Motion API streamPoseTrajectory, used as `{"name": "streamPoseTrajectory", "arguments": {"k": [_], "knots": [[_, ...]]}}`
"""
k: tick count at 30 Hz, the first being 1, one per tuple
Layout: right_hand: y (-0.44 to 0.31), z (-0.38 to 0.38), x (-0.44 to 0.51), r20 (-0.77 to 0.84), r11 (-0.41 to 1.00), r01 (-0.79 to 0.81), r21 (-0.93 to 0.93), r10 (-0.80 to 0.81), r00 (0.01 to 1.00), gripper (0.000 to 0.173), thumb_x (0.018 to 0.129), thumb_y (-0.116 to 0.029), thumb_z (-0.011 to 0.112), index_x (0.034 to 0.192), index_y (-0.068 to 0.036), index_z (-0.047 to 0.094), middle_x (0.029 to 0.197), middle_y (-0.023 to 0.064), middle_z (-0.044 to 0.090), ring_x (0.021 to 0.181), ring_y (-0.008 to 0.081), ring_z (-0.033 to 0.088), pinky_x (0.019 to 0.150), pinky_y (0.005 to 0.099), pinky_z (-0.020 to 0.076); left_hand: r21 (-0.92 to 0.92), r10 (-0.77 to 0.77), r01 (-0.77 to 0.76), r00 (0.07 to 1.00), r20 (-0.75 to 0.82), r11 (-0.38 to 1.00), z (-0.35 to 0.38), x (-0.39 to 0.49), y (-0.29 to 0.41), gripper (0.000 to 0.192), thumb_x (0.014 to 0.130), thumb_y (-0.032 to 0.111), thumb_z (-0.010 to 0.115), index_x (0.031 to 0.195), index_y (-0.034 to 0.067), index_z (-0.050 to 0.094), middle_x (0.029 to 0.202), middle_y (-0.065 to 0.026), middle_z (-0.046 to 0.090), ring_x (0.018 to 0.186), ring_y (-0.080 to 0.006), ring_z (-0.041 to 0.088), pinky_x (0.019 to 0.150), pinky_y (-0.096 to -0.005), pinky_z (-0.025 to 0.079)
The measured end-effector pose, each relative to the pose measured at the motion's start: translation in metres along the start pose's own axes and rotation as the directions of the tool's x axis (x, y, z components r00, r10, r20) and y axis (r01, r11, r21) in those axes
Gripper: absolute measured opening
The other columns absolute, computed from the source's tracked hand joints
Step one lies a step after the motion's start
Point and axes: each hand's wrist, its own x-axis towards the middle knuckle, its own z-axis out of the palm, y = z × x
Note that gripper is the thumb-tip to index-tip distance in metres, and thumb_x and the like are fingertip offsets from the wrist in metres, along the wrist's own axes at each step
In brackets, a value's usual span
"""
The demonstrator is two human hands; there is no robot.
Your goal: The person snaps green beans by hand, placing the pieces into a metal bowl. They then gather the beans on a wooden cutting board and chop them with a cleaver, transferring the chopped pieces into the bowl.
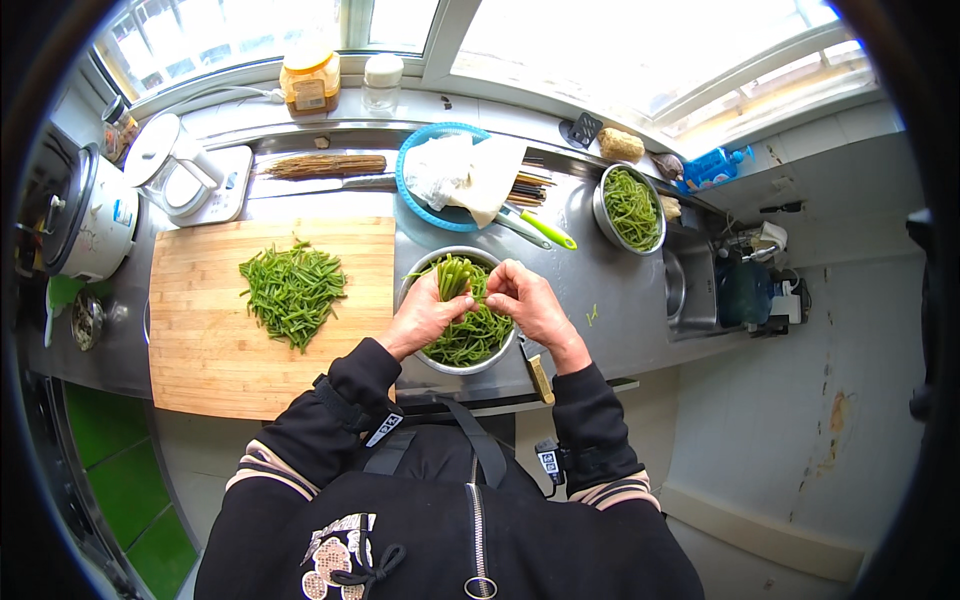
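My left hand grips a bundle of green vegetable stems, cut ends pointing up and away from me. Beside it my right hand has thumb and forefinger pinched close to the bundle; whether a thin stem is between them is too small to tell. Both hands are above a metal bowl full of long green stems. On the wooden cutting board to the left lies a heap of short-cut green stems. A knife with a wooden handle rests right of the bowl, its blade partly hidden.
A second metal bowl of green stems stands by the sink. Behind the near bowl is a blue basket with a white plastic bag, and a green-handled utensil. A kitchen scale and rice cooker stand left.
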Motion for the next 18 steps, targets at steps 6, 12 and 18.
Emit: {"name": "streamPoseTrajectory", "arguments": {"k": [6,12,18], "knots": [[0.006,0.001,-0.003,-0.025,0.995,0.099,-0.029,-0.100,0.995,0.009,0.089,0.004,0.067,0.098,0.001,0.065,0.085,0.0014,0.068,0.079,0.0057,0.062,0.073,0.0236,0.0525,-0.176,-0.058,0.067,0.997,0.057,0.982,0.000,-0.001,0.002,0.013,0.097,0.006,0.062,0.110,0.002,0.060,0.091,-0.0058,0.070,0.072,-0.0084,0.062,0.068,-0.0226,0.052],[-0.005,0.011,-0.008,-0.117,0.994,0.083,0.064,-0.075,0.990,0.005,0.086,-0.003,0.069,0.091,0.000,0.069,0.084,0.0064,0.072,0.080,0.0166,0.071,0.072,0.0310,0.0549,-0.223,-0.056,0.069,0.997,0.060,0.973,0.003,-0.003,0.002,0.014,0.097,0.007,0.062,0.111,0.002,0.059,0.090,-0.0060,0.069,0.074,-0.0091,0.062,0.069,-0.0237,0.052],[-0.020,0.007,-0.012,-0.095,0.731,0.348,-0.588,-0.489,0.867,0.012,0.079,-0.010,0.072,0.078,-0.006,0.061,0.080,0.0088,0.063,0.079,0.0315,0.062,0.073,0.0431,0.0500,-0.124,-0.045,0.056,0.995,0.091,0.991,0.006,-0.004,0.006,0.013,0.098,0.007,0.062,0.109,0.001,0.063,0.089,-0.0042,0.069,0.074,-0.0088,0.063,0.070,-0.0239,0.053]]}}
